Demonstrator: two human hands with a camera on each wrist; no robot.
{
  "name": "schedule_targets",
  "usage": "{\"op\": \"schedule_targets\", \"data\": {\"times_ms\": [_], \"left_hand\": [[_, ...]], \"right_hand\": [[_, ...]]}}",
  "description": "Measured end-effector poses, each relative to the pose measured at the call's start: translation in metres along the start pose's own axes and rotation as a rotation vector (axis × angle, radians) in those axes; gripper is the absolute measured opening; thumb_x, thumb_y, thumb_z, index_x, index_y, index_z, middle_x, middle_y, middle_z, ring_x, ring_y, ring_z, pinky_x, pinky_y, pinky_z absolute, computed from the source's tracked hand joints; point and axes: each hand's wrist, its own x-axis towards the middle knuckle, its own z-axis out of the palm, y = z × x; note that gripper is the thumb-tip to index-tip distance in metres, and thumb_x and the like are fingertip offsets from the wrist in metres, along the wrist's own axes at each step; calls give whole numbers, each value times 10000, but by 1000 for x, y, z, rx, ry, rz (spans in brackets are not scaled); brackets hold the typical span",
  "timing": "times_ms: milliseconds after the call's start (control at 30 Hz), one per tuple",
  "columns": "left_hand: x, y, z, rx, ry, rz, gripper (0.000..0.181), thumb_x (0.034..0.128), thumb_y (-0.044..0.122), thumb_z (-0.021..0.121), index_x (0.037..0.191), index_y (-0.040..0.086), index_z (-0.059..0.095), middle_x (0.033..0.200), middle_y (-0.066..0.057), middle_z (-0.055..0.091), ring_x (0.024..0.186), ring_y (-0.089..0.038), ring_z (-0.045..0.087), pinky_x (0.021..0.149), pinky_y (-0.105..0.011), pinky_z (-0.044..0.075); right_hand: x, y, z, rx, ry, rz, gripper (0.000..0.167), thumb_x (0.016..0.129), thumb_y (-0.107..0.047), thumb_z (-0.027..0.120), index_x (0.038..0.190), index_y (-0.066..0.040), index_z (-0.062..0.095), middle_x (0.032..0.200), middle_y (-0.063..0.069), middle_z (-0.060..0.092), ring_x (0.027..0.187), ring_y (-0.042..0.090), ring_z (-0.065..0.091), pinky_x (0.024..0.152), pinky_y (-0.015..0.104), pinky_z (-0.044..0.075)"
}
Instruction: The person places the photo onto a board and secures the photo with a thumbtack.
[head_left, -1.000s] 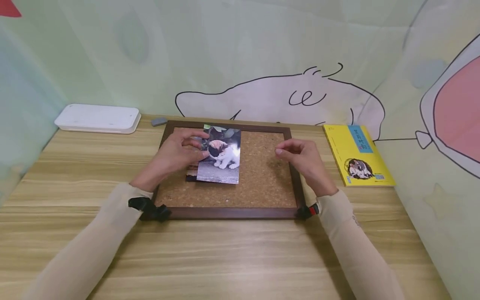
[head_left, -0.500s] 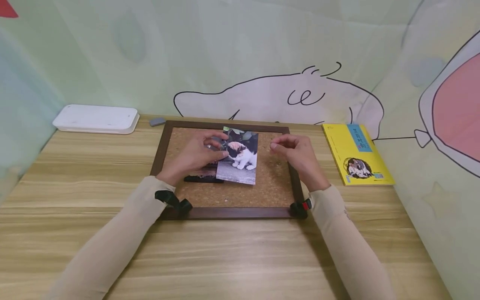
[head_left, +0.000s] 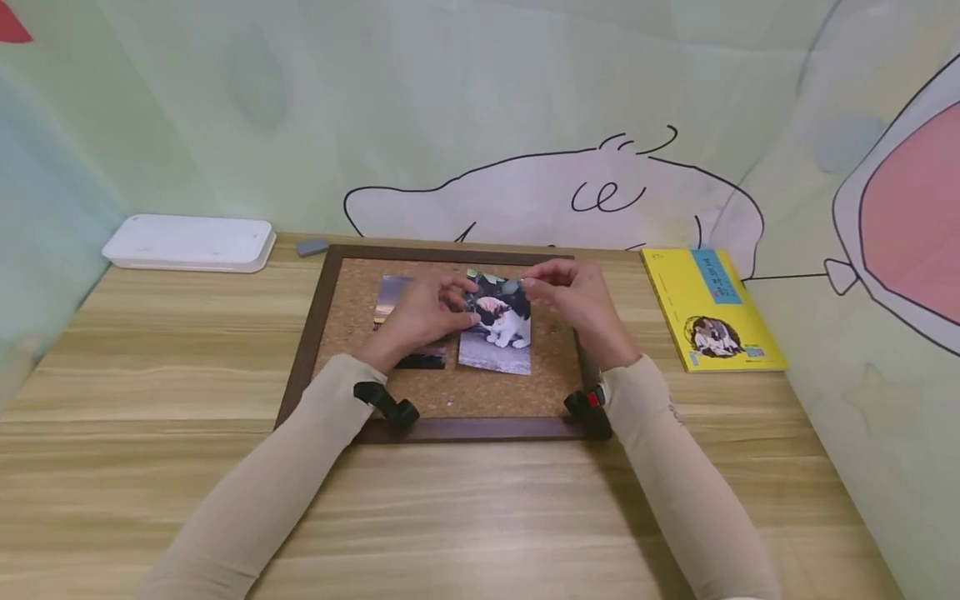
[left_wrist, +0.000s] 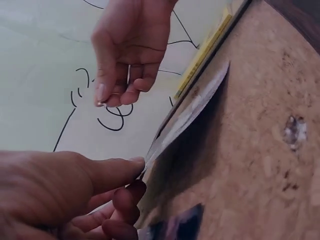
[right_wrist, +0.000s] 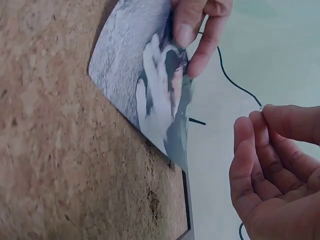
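My left hand [head_left: 423,317] pinches the left edge of a kitten photo [head_left: 495,337] between thumb and fingers. In the left wrist view the photo stands tilted, its far end lifted off the corkboard [head_left: 420,396], with a shadow beneath. My right hand [head_left: 581,304] is near the photo's top right corner in the head view. Between its thumb and fingertips it pinches a tiny clear pin [right_wrist: 261,108], mostly covered by the fingers. A second photo, of a sunset sky [head_left: 392,293], lies on the corkboard to the left, partly behind my left hand.
Dark wood frames the corkboard on the wooden table [head_left: 480,517]. A small clear piece [left_wrist: 295,131] sits on the cork. A white case [head_left: 189,242] and a grey eraser-like block [head_left: 312,247] stand at the back left. To the right lies a yellow book [head_left: 697,312].
My left hand has carried the kitten photo rightward, uncovering more of the sunset photo. The right hand has come left to the photo's top right corner, still pinching.
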Motion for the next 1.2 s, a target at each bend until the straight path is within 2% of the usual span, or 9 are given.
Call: {"op": "schedule_targets", "data": {"times_ms": [167,267,367,467,600,733,1033,1200], "left_hand": [[4,-4,9,136,25,39,435,899,128,848,1314,89,721,1015,-118,743,844,-207,663,743,-302,511],[5,-5,12,219,23,63,431,918,140,836,1327,90,711,959,-95,725,840,-208,639,801,-333,481],[5,-5,12,261,10,54,420,935,154,824,1334,97,703,930,-76,701,829,-210,616,810,-355,473],[5,-4,11,276,5,46,415,939,158,818,1332,95,700,939,-79,708,843,-216,623,824,-371,484],[7,-4,12,293,3,60,422,937,164,815,1335,88,699,953,-83,725,860,-216,638,854,-385,495],[8,-4,14,297,-4,77,432,933,165,817,1341,76,703,941,-79,718,836,-206,626,825,-360,478],[9,-4,16,315,-18,56,438,948,186,806,1357,73,696,909,-47,658,796,-182,557,767,-308,408],[8,-3,15,322,-15,50,440,954,187,802,1364,69,693,886,-35,634,768,-176,536,758,-311,398]], "right_hand": [[5,-1,2,-48,-17,37,134,1001,-139,757,1123,-88,781,1065,45,751,1023,272,688,980,453,560],[11,-1,4,-116,-42,17,136,1010,-143,752,1124,-75,782,1029,54,746,998,270,676,912,395,552],[19,-1,7,-212,-70,-18,137,1016,-136,743,1114,-50,783,975,52,734,938,226,663,827,320,534],[28,0,10,-284,-107,-39,122,1012,-109,730,1096,-35,779,966,55,707,921,202,630,796,287,508],[38,0,12,-358,-164,-49,106,1023,-114,716,1083,-50,776,1015,49,679,971,203,591,837,304,490],[47,3,15,-423,-191,-62,100,1018,-122,731,1063,-53,787,967,26,679,934,189,573,810,291,471],[62,8,24,-505,-190,14,69,986,-127,770,1013,-97,826,788,-43,565,813,157,502,684,271,404],[64,8,25,-514,-174,5,58,975,-121,779,989,-85,822,829,-37,622,831,156,516,701,267,409]]}}
